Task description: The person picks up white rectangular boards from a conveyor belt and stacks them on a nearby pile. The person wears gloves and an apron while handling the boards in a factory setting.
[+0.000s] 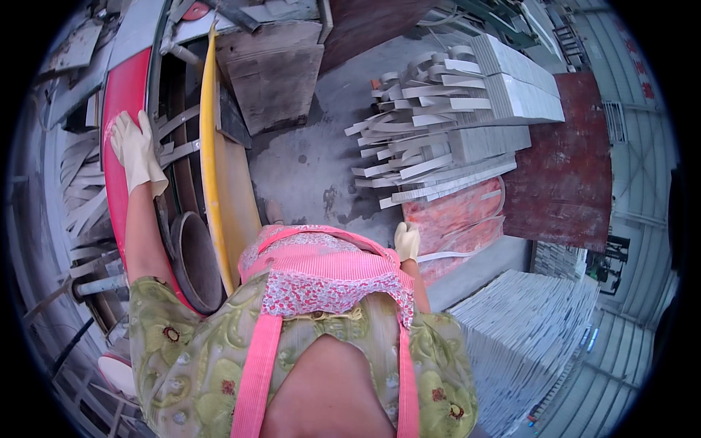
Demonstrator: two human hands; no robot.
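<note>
Red panel (125, 86) under gloved left hand (134, 150); right hand (407, 241) well apart.

A long red panel (115, 174) runs at left, a white strip (442, 255) bends at right.

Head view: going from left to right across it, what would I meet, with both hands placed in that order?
Red panel with the left hand on it → yellow strip → apron → right hand → maroon board.
</note>
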